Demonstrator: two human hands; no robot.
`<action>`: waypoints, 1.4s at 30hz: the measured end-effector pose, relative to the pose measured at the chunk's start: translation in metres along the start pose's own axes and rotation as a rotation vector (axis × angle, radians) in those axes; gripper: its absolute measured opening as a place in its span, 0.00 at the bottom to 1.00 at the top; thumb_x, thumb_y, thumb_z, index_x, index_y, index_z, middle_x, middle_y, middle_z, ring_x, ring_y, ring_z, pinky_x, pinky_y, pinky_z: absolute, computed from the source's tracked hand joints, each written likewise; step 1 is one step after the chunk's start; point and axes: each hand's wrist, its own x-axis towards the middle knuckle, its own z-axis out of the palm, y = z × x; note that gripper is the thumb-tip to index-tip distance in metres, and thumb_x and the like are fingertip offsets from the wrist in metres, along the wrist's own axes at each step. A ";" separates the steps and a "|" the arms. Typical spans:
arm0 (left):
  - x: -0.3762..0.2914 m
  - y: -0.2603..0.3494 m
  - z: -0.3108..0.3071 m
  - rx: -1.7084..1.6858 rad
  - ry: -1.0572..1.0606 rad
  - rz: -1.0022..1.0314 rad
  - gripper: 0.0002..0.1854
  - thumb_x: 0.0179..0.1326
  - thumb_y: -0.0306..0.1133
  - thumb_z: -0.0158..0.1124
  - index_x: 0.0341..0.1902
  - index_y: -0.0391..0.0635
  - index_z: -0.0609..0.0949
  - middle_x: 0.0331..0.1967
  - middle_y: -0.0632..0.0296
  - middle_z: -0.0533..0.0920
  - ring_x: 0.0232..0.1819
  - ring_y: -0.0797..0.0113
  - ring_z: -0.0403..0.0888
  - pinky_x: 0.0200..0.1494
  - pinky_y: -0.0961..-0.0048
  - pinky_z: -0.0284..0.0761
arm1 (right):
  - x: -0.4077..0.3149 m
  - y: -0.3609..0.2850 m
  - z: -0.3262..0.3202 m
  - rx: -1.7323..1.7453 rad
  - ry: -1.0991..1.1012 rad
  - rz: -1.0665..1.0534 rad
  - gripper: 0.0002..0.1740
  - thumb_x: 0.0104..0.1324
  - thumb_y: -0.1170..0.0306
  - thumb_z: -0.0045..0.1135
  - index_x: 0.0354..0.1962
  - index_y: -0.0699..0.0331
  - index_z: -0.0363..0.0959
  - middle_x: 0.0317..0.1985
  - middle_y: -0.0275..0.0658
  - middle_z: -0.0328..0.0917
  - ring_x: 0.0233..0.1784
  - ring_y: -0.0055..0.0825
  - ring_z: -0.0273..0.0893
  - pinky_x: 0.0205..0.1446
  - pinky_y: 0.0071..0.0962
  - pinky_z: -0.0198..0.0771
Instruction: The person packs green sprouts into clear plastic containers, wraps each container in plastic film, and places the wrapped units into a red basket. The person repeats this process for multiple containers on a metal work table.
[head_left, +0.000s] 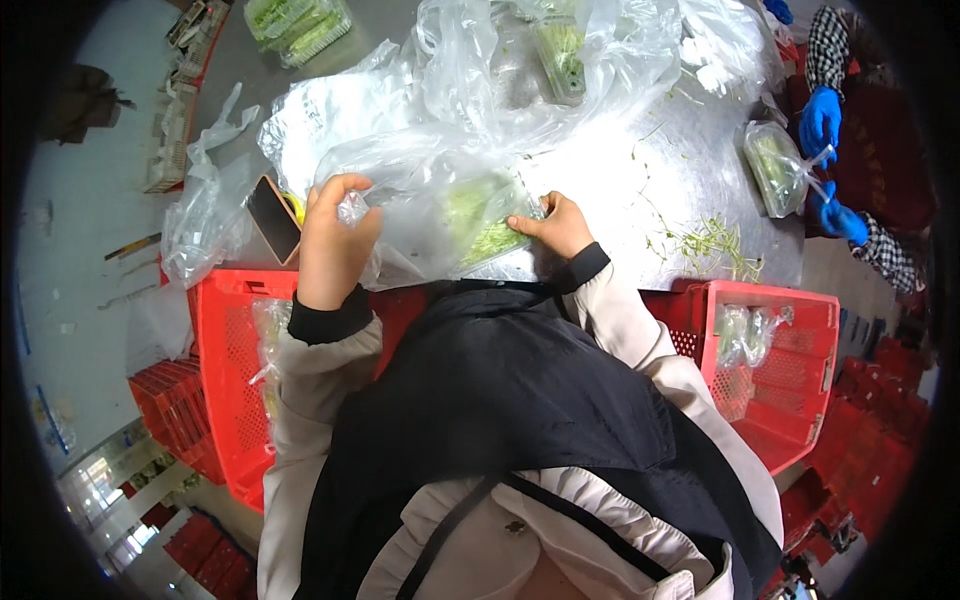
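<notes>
A clear plastic bag (409, 217) lies at the near edge of the metal table (637, 240), with a pack of green sprouts (491, 225) inside its right part. My left hand (337, 232) grips the bag's gathered left end between thumb and fingers. At the pack's right end, my right hand (559, 225) pinches the bag and the pack's edge. Loose sprouts (705, 244) are scattered on the metal to the right. Beyond my hands lie crumpled clear bags (457, 67) and another sprout pack (561, 60).
A phone (274, 220) lies left of my left hand, beside something yellow. Red crates (232, 390) stand at both sides below the table. Clear sprout packs (300, 30) sit at the far left. A co-worker's blue-gloved hands (821, 124) hold a bagged pack (776, 169) at the right.
</notes>
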 end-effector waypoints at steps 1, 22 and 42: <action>0.001 0.004 0.001 0.045 0.004 0.004 0.19 0.48 0.19 0.61 0.47 0.42 0.77 0.44 0.50 0.77 0.49 0.53 0.74 0.54 0.68 0.69 | -0.004 -0.003 0.002 0.058 0.028 -0.024 0.30 0.45 0.58 0.76 0.34 0.74 0.72 0.31 0.46 0.79 0.33 0.29 0.76 0.40 0.28 0.71; -0.032 -0.058 0.047 -1.123 -0.556 -0.333 0.40 0.61 0.24 0.59 0.74 0.42 0.52 0.65 0.58 0.65 0.62 0.67 0.67 0.66 0.75 0.63 | -0.036 -0.062 0.035 1.408 -0.844 0.248 0.19 0.66 0.69 0.52 0.50 0.74 0.70 0.48 0.48 0.78 0.49 0.34 0.79 0.55 0.38 0.73; -0.085 -0.073 0.051 -0.681 -0.172 -0.677 0.23 0.56 0.17 0.54 0.57 0.40 0.72 0.51 0.54 0.73 0.44 0.61 0.78 0.43 0.75 0.74 | -0.102 -0.029 0.031 -0.386 0.038 -0.165 0.19 0.57 0.62 0.63 0.41 0.68 0.78 0.30 0.53 0.81 0.37 0.49 0.81 0.45 0.37 0.75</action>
